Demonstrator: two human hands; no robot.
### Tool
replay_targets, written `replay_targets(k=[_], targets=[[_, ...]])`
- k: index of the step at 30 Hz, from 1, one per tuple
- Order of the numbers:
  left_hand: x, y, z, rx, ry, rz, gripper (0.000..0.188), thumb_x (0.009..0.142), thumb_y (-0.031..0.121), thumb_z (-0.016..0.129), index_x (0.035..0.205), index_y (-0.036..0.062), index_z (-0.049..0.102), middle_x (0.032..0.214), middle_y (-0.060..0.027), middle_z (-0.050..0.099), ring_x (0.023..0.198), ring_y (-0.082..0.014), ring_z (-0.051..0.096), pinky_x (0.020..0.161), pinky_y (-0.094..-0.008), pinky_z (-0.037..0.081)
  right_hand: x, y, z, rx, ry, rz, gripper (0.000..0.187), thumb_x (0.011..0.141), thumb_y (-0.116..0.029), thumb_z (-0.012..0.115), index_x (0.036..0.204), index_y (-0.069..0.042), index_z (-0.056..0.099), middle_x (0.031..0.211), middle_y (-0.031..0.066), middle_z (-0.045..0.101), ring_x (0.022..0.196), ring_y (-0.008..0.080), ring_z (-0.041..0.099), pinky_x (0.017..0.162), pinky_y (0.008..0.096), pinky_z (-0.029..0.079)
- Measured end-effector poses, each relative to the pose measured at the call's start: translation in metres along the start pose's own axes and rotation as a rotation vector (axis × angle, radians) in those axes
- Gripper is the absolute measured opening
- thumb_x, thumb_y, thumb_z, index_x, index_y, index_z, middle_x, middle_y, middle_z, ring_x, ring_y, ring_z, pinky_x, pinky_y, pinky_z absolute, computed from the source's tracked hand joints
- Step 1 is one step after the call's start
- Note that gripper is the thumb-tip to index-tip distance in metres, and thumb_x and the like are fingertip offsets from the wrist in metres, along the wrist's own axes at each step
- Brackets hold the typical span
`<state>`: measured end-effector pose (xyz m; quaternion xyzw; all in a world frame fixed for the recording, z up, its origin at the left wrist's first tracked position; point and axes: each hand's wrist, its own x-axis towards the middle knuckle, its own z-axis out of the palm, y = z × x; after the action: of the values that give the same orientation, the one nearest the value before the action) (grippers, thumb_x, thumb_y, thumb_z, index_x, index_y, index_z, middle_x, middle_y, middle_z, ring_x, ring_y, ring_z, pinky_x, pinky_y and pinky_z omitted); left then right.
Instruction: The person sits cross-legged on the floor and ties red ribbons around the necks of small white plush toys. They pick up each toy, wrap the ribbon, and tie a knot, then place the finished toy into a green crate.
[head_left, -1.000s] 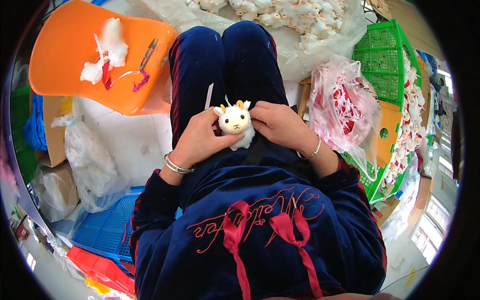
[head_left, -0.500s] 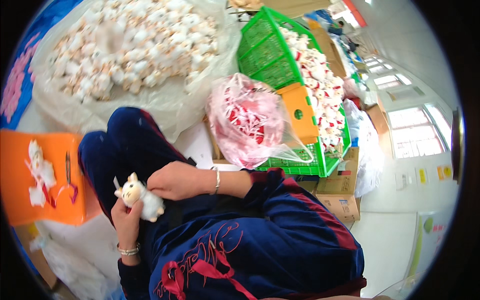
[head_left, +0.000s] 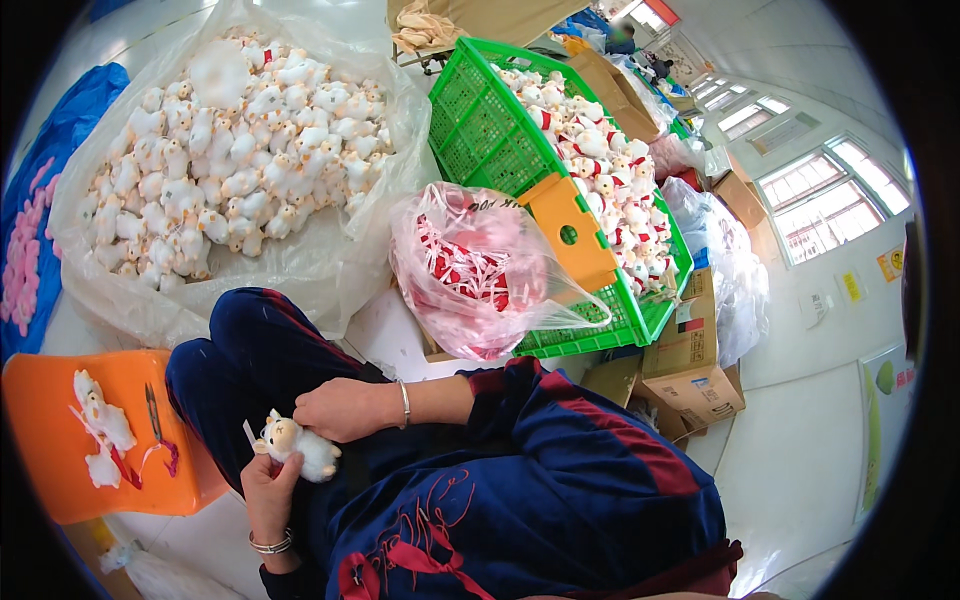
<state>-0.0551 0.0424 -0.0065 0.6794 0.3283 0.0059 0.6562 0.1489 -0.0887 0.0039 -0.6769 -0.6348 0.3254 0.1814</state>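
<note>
A small white plush toy animal (head_left: 316, 460) with cream ears and feet is held over my lap. My left hand (head_left: 268, 492) grips it from below, its thumb pressed on the front near the head. Close against the toy's upper side, my right hand (head_left: 338, 410) is closed, its fingertips pointing inward; what they pinch is hidden. A thin pale strip (head_left: 249, 434) sticks out beside the toy's head. On the orange stool (head_left: 50, 480) to my left lie more white plush pieces (head_left: 103, 418), dark-bladed thread snips (head_left: 153, 412) and red ribbon (head_left: 125, 468).
A big clear plastic bag (head_left: 345, 255) full of white plush toys lies open ahead. Beside it sit a bag of red and white ribbons (head_left: 465, 270) and a green crate (head_left: 490, 130) of toys with red ribbons. Cardboard boxes (head_left: 690, 375) stand right. Pink pieces (head_left: 25, 260) lie on blue sheeting.
The view has tilted, so the scene sits lower in the picture. Both hands stay together at the plush toy, with little change in their grip.
</note>
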Motion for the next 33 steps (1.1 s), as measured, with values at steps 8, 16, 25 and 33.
replay_targets(k=[8, 16, 25, 33], targets=[[-0.002, -0.006, 0.0, 0.057, -0.022, 0.029, 0.023, 0.09, 0.013, 0.078, 0.08, -0.0031, 0.065, 0.069, 0.0048, 0.059, 0.063, -0.0033, 0.046, 0.057, -0.0235, 0.041, 0.003, -0.001, -0.001, 0.016, 0.014, 0.014, 0.022, 0.092, -0.021, 0.06, 0.089, 0.0, 0.065, 0.087, 0.0205, 0.069, 0.085, 0.0425, 0.069, 0.074, 0.0513, 0.055], [-0.002, 0.002, 0.005, 0.094, 0.008, 0.033, 0.019, 0.091, 0.01, 0.075, 0.084, -0.0038, 0.066, 0.07, 0.0033, 0.06, 0.065, -0.0038, 0.048, 0.059, -0.024, 0.042, 0.004, -0.007, -0.006, 0.034, -0.012, 0.098, 0.026, 0.092, -0.023, 0.059, 0.087, 0.001, 0.067, 0.08, 0.0236, 0.07, 0.08, 0.0438, 0.069, 0.072, 0.0523, 0.056], [-0.005, -0.003, 0.011, 0.139, 0.059, 0.128, 0.017, 0.089, 0.009, 0.076, 0.093, -0.0063, 0.069, 0.072, -0.0044, 0.068, 0.066, -0.0078, 0.056, 0.062, -0.0282, 0.047, -0.004, -0.006, -0.021, 0.275, -0.067, 0.097, 0.026, 0.086, -0.022, 0.067, 0.092, 0.003, 0.07, 0.085, 0.0235, 0.072, 0.082, 0.0418, 0.071, 0.073, 0.0484, 0.056], [0.007, -0.004, 0.018, 0.473, 0.21, 0.28, 0.017, 0.094, 0.012, 0.069, 0.088, -0.0042, 0.068, 0.073, -0.0188, 0.068, 0.062, -0.0269, 0.065, 0.061, -0.036, 0.049, 0.01, -0.008, -0.007, 0.182, 0.015, 0.244, 0.028, 0.083, -0.024, 0.07, 0.089, 0.003, 0.071, 0.085, 0.0237, 0.072, 0.082, 0.0412, 0.071, 0.075, 0.0476, 0.057]])
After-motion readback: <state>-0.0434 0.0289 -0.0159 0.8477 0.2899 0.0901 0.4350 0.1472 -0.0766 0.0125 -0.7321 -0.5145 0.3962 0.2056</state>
